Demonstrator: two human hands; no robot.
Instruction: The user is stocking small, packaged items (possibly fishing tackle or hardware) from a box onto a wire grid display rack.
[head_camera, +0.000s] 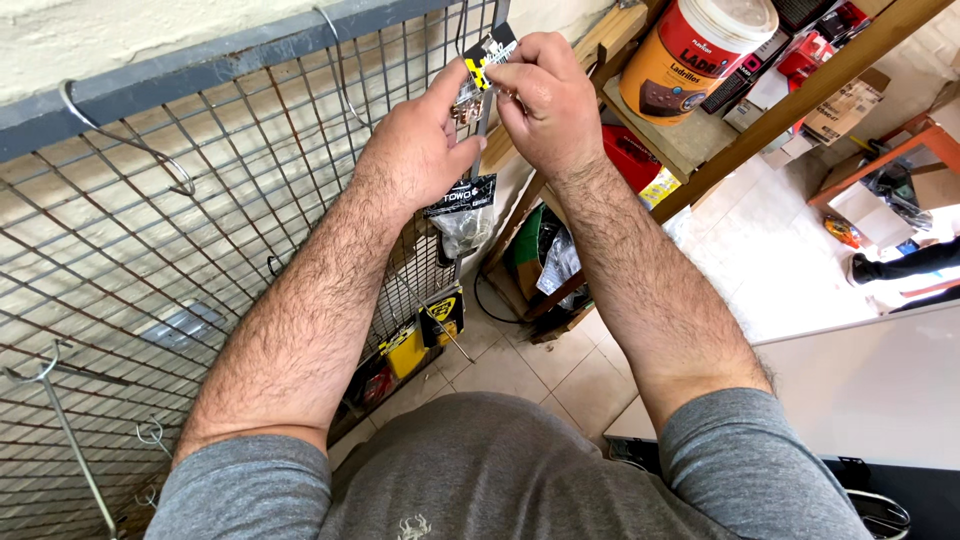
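Head view, looking down over both forearms.

Wire grid panel (200, 250): grey mesh, largest item, behind and to the left of the fingers. Bare metal hooks (130, 145) stick out of it well left of and below the fingers.

Wooden shelf (690, 140): right of the fingers, carrying an orange tub with a white lid (695, 55) and some boxes.

Tiled floor (560, 370): far below the fingers, between the forearms.

Left hand (420, 150): raised at the grid panel, fingers clenched on a small packet. Right hand (545, 100): just beside the left, touching it, fingers also pinched on the same packet from the other side.

Small packet (487, 55): black and yellow header card showing above the fingertips, clear bag portion between the thumbs. Contents too small to tell.

Second packet (462, 205): black header card with clear bag, hanging directly below the left fingers, close to the heel of that hand; contact cannot be told.

Yellow and black packs (425, 330): hanging on the panel well below the fingers, between the forearms.
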